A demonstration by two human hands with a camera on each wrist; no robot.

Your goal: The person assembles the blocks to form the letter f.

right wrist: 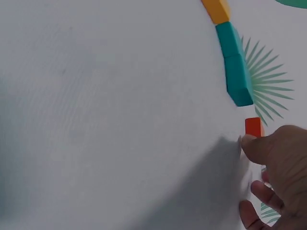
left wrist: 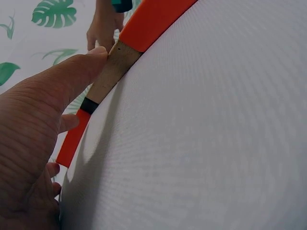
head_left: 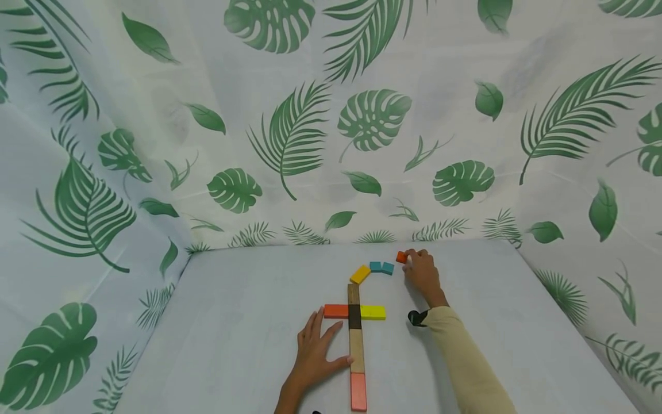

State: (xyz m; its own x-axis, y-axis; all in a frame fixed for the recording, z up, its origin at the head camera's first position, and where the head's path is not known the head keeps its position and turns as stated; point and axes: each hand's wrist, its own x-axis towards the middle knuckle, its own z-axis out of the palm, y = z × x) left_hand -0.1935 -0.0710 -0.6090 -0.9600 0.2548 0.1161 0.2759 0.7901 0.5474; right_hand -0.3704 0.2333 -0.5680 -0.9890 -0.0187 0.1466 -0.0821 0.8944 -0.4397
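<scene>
My right hand [head_left: 423, 276] pinches a small orange-red block [head_left: 400, 257] between thumb and fingers, at the table's far side. In the right wrist view this block [right wrist: 253, 126] stands apart from two teal blocks [right wrist: 238, 79]. My left hand [head_left: 314, 353] lies spread beside a column of blocks. Its thumb tip touches the tan block [head_left: 357, 348], and its fingertips reach the red block [head_left: 336, 311]. Along the column are a pink block [head_left: 358, 392], a black block [head_left: 354, 316] and a brown block [head_left: 353, 294]. A bright yellow block [head_left: 373, 312] sticks out rightward.
A golden-yellow block [head_left: 360, 274] lies slanted at the column's top, leading to the teal pair. The white table [head_left: 233, 333] meets a leaf-printed cloth [head_left: 310, 218] at the back and sides. A dark round object [head_left: 415, 318] sits at the right wrist.
</scene>
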